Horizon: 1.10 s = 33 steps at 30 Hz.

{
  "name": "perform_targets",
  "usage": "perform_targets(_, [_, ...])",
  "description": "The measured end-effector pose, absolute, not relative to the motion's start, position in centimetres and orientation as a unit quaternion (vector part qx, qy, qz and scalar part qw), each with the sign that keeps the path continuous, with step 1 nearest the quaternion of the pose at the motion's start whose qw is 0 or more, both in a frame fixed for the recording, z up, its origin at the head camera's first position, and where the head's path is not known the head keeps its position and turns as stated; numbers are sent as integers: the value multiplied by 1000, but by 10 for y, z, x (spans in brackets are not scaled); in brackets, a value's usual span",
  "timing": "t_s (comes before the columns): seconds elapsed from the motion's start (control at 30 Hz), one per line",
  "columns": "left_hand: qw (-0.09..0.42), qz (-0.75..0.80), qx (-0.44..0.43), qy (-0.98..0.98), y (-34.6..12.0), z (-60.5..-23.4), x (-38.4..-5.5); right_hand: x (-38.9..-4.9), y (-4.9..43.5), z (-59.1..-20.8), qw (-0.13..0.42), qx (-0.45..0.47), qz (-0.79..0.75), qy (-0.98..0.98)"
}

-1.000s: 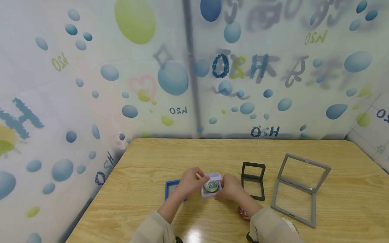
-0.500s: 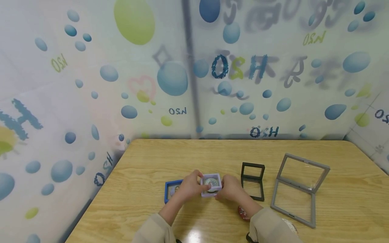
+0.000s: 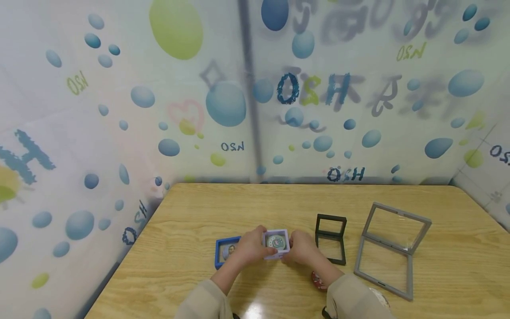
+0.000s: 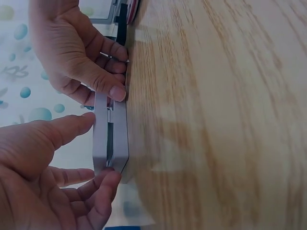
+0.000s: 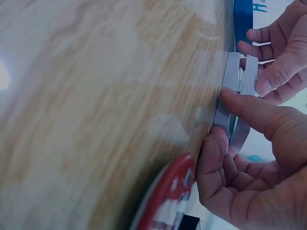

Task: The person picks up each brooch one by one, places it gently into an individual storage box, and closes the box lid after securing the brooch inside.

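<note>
In the head view, a small lilac display frame [image 3: 288,241] lies on the table with a round, colourful badge [image 3: 276,242] showing through its clear film. My left hand [image 3: 252,245] holds the frame's left side, its thumb on the front edge of the lid. On the opposite side, my right hand [image 3: 303,248] pinches the frame between thumb and fingers. From the left wrist view, the two halves of the frame [image 4: 121,139] stand nearly together, a narrow gap running between them. The right wrist view shows my right thumb [image 5: 249,109] on the lower half.
Left of the hands lies a blue frame [image 3: 217,252] with a picture-bearing piece inside. On the right stand a black frame [image 3: 331,215] and a larger grey frame [image 3: 411,274], both unfolded. A red badge [image 3: 318,281] and a whitish round piece [image 3: 379,297] lie near the right forearm.
The lilac frame's lid has swung down toward me over the badge, with my left thumb moving along with it. My right hand keeps its hold at the frame's right side.
</note>
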State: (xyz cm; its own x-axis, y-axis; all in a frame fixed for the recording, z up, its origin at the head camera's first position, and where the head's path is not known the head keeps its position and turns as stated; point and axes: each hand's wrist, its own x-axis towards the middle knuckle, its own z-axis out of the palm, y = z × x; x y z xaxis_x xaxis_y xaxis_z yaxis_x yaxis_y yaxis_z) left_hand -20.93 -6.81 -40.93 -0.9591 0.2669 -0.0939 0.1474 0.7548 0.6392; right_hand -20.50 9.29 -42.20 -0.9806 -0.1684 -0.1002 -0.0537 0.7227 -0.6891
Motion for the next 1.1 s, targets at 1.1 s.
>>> perform_targets(1.1, [104,295,88,946,-62,-408,-212,-207,93,-426,76,-66,-366,925])
